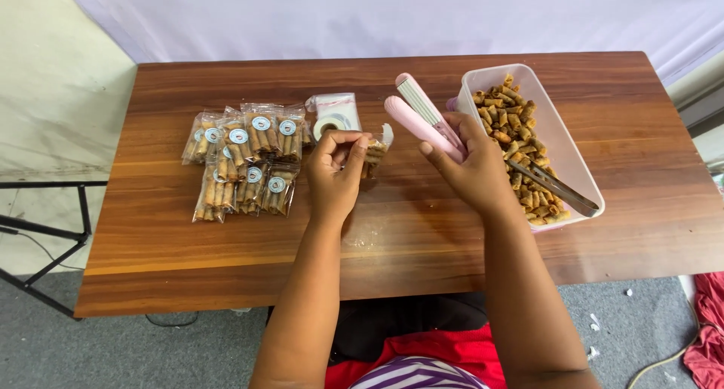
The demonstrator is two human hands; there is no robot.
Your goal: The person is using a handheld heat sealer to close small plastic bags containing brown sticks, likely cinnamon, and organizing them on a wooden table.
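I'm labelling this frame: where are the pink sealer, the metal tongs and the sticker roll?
pink sealer (419, 111), head view, on its upper arm.
metal tongs (554, 187), head view, mid-shaft in the tub.
sticker roll (329, 124), head view, on its rim.

Pink sealer (424, 116), brown wooden table (226, 231), golden-brown snack rolls (513, 125).

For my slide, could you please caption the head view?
Left hand holds a small snack bag; right hand holds an open pink sealer beside a snack tub.

Left hand (334, 174): my fingers (354, 142) pinch a small snack bag (375, 154).
Right hand (473, 166): I grip a pink sealer (422, 117), jaws apart.
Bench (226, 253): sealed packets (245, 159), tub of snacks (562, 144).
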